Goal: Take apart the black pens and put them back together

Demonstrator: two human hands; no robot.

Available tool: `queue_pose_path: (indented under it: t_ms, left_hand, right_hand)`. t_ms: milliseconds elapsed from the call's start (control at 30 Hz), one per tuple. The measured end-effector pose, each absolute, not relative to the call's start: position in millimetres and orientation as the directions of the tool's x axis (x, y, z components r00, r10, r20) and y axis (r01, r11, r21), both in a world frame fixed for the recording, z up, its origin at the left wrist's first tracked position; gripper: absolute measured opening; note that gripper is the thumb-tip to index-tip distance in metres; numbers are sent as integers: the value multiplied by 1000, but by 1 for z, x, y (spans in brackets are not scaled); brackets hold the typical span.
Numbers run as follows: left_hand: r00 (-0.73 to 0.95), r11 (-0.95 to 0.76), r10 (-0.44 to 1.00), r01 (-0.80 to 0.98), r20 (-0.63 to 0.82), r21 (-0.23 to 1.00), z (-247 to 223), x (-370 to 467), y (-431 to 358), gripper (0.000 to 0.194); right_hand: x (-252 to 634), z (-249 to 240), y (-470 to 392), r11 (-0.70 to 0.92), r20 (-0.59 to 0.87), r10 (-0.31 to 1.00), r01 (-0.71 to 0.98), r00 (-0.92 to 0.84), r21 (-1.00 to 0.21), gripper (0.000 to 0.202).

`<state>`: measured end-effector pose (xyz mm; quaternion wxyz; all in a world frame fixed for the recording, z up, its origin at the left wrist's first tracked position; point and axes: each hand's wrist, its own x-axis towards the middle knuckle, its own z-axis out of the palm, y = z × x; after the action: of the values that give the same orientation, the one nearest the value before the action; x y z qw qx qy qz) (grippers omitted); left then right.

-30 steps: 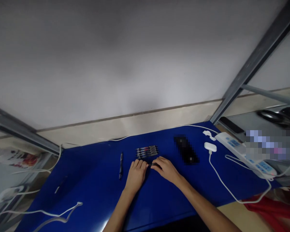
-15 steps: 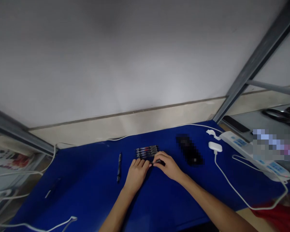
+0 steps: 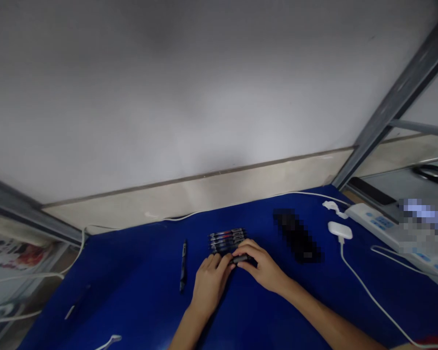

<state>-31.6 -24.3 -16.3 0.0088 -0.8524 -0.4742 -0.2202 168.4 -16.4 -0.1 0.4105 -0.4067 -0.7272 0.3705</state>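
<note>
Between both hands lies a dark pen, held low over the blue tabletop. My right hand pinches its right part between thumb and fingers. At its left end, my left hand has its fingers closed on it, and they cover that end. Just beyond the hands, several pens lie side by side in a row, clips toward the right; the nearest is partly hidden by the fingers. A single pen lies apart on the left, pointing away from me.
A blurred-out dark object lies right of the pens. Farther right are a white charging case with a cable and a white power strip. A dark thin object rests at the left. A wall closes off the back.
The view has shifted, so the tabletop things sit slightly lower and farther right. More of the pen shows between my hands, and my right-hand fingers have moved slightly apart from the left ones.
</note>
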Motion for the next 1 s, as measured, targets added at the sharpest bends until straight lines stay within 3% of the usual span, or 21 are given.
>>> queue_pose_path:
  t_ms: [100, 233, 367, 567, 733, 867, 1000]
  left_hand:
    - [480, -573, 789, 799, 383, 180, -17, -33, -24, 23]
    - [512, -595, 776, 788, 370, 158, -14, -32, -24, 23]
    - [483, -577, 784, 798, 390, 172, -13, -31, -25, 23]
    - [483, -574, 802, 786, 352, 229, -12, -32, -27, 23]
    - [438, -538, 831, 792, 345, 290, -12, -32, -27, 25]
    - [458, -552, 825, 781, 332, 291, -12, -32, -27, 25]
    - [425, -526, 842, 784, 333, 329, -11, -32, -27, 25]
  right_hand:
    - [168, -2, -17, 354, 251, 907, 289, -338, -890, 28]
    - [168, -5, -18, 217, 114, 938, 297, -328, -930, 27]
    - [171, -4, -17, 336, 235, 918, 314, -318, -888, 35]
    - [171, -5, -17, 250, 144, 930, 295, -338, -922, 28]
    - [170, -4, -17, 322, 218, 921, 312, -324, -894, 48]
    - [170, -2, -17, 242, 138, 927, 273, -350, -931, 31]
    - [169, -1, -17, 293, 203, 929, 279, -310, -914, 36]
